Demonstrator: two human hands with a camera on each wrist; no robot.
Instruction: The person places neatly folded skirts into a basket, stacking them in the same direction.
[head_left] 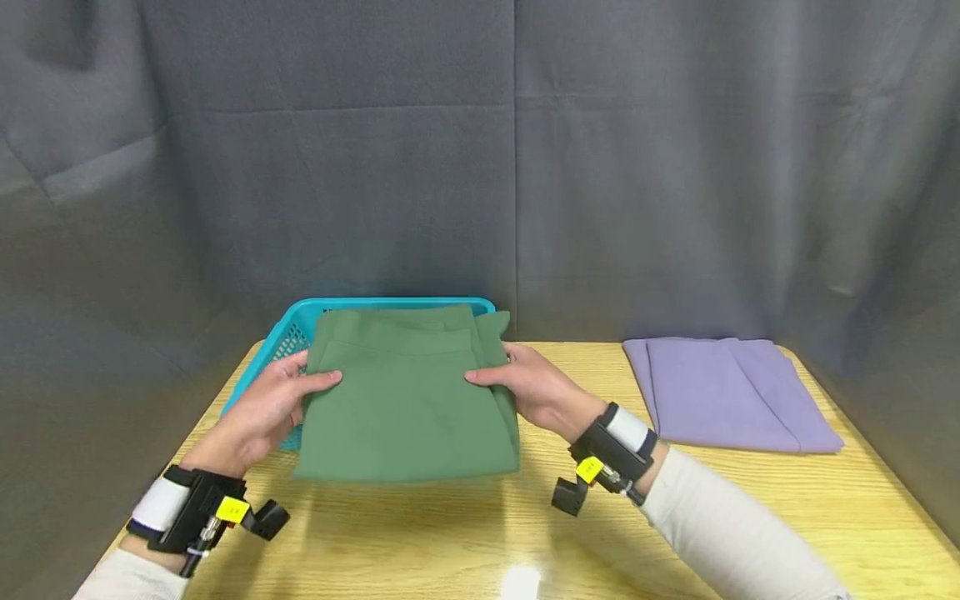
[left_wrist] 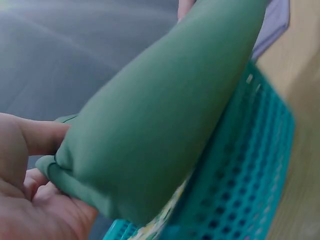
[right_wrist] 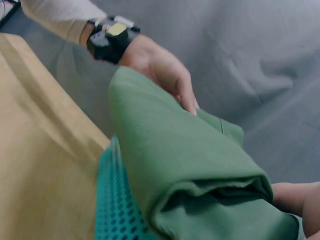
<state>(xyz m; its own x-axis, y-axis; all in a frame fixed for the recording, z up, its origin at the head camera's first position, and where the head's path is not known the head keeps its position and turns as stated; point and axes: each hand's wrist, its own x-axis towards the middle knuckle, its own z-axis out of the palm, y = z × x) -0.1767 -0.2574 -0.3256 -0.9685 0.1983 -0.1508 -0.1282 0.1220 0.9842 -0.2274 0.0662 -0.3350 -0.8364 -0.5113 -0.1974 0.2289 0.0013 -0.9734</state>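
A folded green cloth (head_left: 405, 400) is held up over the turquoise basket (head_left: 390, 302). My left hand (head_left: 273, 404) grips its left edge, thumb on the upper face and fingers beneath. On the opposite edge my right hand (head_left: 543, 387) pinches it the same way. In the left wrist view, folds of the green cloth (left_wrist: 155, 115) bunch between thumb and fingers. From the right wrist, the layered side of the green cloth (right_wrist: 180, 150) shows. Most of the basket's inside is hidden; a patterned cloth (left_wrist: 162, 217) with yellow and white shows in it.
A folded purple cloth (head_left: 727, 396) lies flat at the right of the wooden table (head_left: 420, 533). Grey curtains (head_left: 517, 167) hang behind the table and at both sides. The basket stands at the back left.
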